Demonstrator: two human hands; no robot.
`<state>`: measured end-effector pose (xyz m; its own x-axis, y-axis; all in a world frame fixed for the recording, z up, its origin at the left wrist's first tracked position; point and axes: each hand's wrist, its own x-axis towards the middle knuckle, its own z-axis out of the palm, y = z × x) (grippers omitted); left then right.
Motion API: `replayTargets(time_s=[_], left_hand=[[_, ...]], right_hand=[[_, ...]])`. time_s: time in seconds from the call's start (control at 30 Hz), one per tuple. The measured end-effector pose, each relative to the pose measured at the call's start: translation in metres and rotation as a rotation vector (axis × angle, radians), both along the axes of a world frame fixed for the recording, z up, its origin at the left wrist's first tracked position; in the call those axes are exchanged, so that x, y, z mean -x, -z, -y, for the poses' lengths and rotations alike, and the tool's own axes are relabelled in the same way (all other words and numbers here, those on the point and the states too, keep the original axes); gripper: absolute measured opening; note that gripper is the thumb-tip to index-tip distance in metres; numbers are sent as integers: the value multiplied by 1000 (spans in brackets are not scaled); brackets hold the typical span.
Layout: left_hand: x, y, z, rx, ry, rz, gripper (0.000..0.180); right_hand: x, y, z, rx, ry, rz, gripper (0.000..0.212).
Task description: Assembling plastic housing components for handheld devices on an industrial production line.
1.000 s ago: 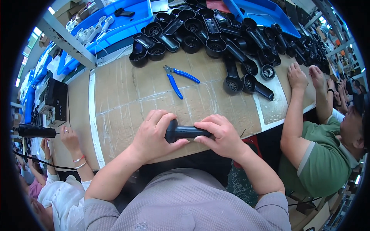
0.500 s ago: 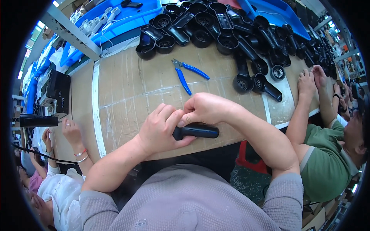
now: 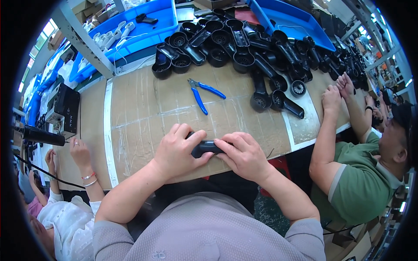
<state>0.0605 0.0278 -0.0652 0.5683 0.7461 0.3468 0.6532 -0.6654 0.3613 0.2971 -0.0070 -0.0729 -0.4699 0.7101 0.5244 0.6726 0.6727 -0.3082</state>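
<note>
Both my hands grip a black plastic housing [image 3: 205, 148] with a smooth handle-like body, held low over the near edge of the cardboard-covered table. My left hand [image 3: 177, 150] wraps round its left end, fingers over the top and thumb along the near side. The right end sits in my right hand [image 3: 244, 155], whose fingers and thumb pinch it and cover much of it. Beyond my hands lies a pair of blue-handled side cutters [image 3: 199, 101], jaws pointing away and handles apart.
Many black housings with round grilles [image 3: 261, 98] are piled along the far side. Behind them stand blue trays [image 3: 167, 32]. At left are a black box-shaped device [image 3: 65, 106] and a dark cylindrical tool [image 3: 43, 135]. Co-workers sit on both sides, one in a green shirt [image 3: 361, 178].
My right hand has come down from above my left hand and moved right, onto the housing's right end. The view has shifted slightly, and the right-hand co-worker's arms have moved a little.
</note>
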Motion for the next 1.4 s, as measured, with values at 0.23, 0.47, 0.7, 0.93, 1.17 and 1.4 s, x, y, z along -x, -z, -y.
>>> replayTargets(time_s=[0.23,0.47,0.7,0.93,1.17,1.4], left_hand=[[-4,0,6,-137,74,6,33],[-4,9,9,-181,125,36,28],[-7,5,13,-133,123,40,26],[-2,11,9,-132,133,40,33],[-4,15,8,-20,-60,366,52],[8,25,-3,-81,12,172,62]], right_hand=[[5,13,12,-65,80,-1,32],[11,13,17,-40,126,11,34],[11,17,19,-66,127,47,35],[10,25,19,-99,117,-14,33],[7,25,17,-96,111,-23,31],[3,4,-7,296,-4,-132,24]])
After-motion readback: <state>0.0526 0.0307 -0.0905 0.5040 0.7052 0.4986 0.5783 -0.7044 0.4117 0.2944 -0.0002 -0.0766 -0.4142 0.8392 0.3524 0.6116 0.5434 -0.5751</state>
